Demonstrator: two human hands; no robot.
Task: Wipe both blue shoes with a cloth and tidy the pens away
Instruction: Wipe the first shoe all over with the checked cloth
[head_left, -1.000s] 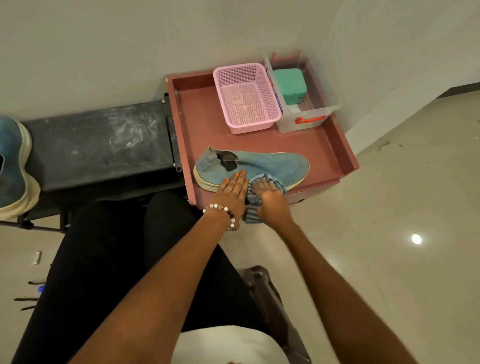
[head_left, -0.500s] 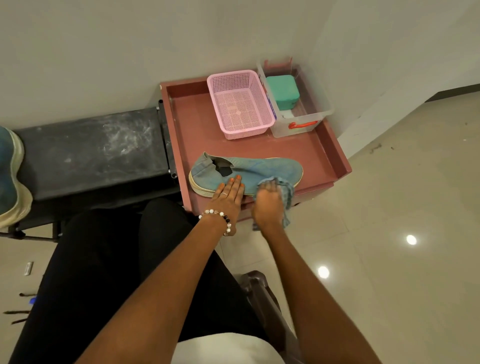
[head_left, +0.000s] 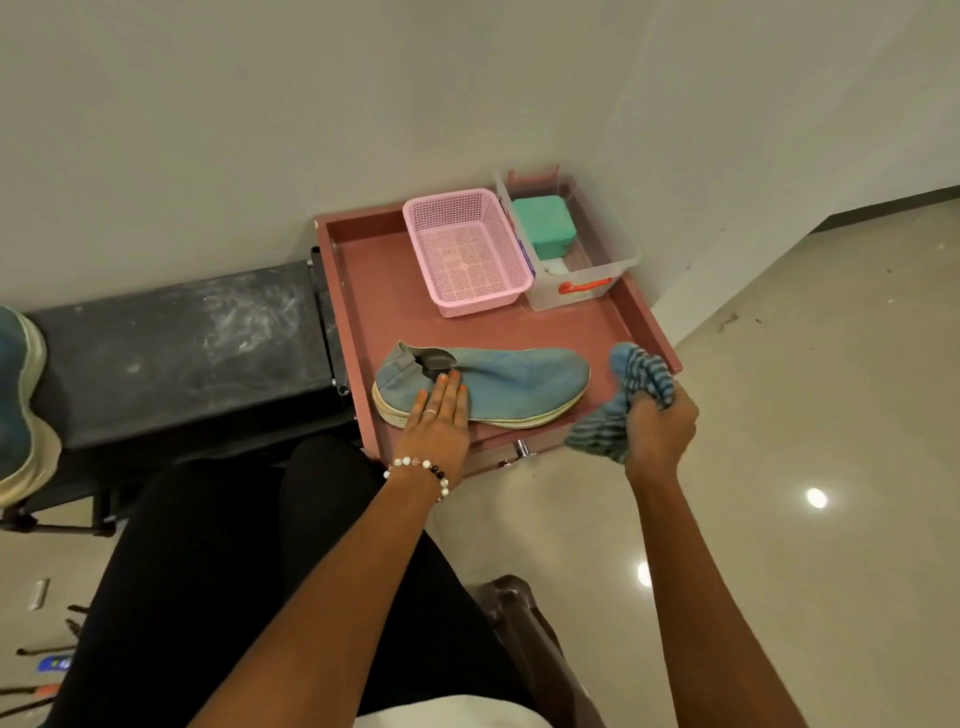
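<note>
Red-brown is the tray, sitting in a corner by pale walls and a shiny floor. The left hand lies flat, fingers straight, on the blue shoe. The right hand squeezes a stripy cloth just off the toe. The shoe lies on its side at the tray's front, with a cream sole.

Dim, soft, wide-angle warp, floor glare
</note>
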